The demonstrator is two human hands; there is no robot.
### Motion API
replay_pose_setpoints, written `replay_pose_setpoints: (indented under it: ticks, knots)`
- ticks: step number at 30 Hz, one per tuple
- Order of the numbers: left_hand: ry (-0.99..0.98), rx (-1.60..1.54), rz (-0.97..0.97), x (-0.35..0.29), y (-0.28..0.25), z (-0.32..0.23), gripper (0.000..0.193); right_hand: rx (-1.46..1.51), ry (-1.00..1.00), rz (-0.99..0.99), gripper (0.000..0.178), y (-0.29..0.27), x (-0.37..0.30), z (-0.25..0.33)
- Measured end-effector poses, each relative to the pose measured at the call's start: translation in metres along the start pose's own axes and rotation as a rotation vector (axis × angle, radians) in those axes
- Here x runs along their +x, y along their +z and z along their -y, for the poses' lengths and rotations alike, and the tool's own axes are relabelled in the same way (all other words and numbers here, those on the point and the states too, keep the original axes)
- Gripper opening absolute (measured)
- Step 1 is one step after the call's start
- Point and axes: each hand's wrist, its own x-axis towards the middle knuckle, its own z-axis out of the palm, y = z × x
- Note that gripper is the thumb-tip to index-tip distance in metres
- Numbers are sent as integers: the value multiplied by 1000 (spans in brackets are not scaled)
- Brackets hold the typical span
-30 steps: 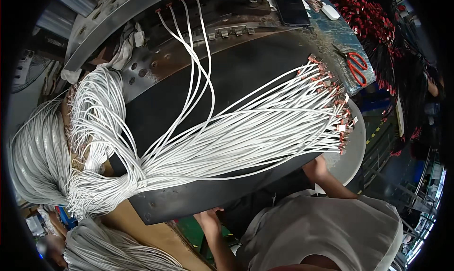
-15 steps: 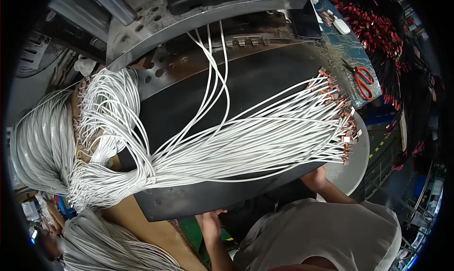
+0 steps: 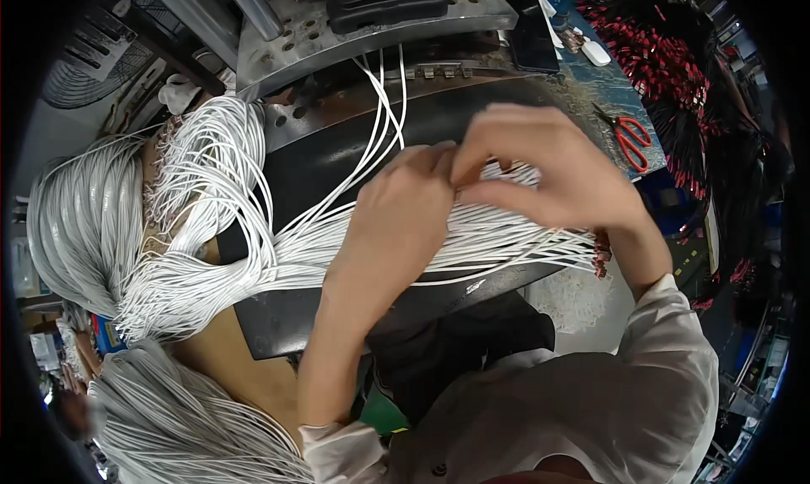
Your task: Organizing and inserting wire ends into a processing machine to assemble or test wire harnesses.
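We see the left hand (image 3: 405, 210) and right hand (image 3: 540, 176) meeting fingertip to fingertip over the white wires (image 3: 506, 239) fanned across the middle of the black work plate (image 3: 321, 159). Both seem to pinch a strand, though the grip itself is hidden. Red-handled scissors (image 3: 629, 138) lie near the bench's right edge, and looped wire bundles (image 3: 76, 222) hang off the plate's left edge.

Both hands (image 3: 460, 184) fingertip to fingertip, pinched.
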Motion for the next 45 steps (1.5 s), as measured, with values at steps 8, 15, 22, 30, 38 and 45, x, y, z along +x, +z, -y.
replay_pose_setpoints:
  ticks: [8,15,22,30,38,45]
  knots:
    - [-71,356,-68,8,-29,74,29,-124,320,158,22,-8,-16,-70]
    - [-42,-170,330,4,-36,43,19,-318,508,47,24,-20,-17,-94]
    - [-205,-442,-153,-7,-24,54,22,-91,289,244,29,-16,-5,-38]
    - [-486,-893,-146,-10,-36,52,27,159,531,155,29,-85,-35,-43]
    - [-365,-878,335,15,-37,52,24,197,726,-54,20,-71,-44,-31]
    - [-317,-963,593,40,-25,40,28,62,818,213,16,-119,-68,-43]
